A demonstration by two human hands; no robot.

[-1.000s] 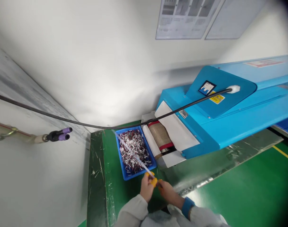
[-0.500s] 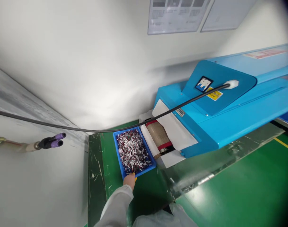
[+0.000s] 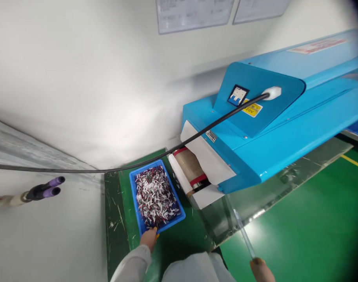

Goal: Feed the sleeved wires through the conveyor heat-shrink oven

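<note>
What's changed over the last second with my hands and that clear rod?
A second ago both hands held the rod together, its far end over the bin. Since then the left hand has let go and moved to the bin's near rim. The right hand alone now holds the rod, swung out to the right over the floor. Bin, machine and cable are unchanged.
</note>
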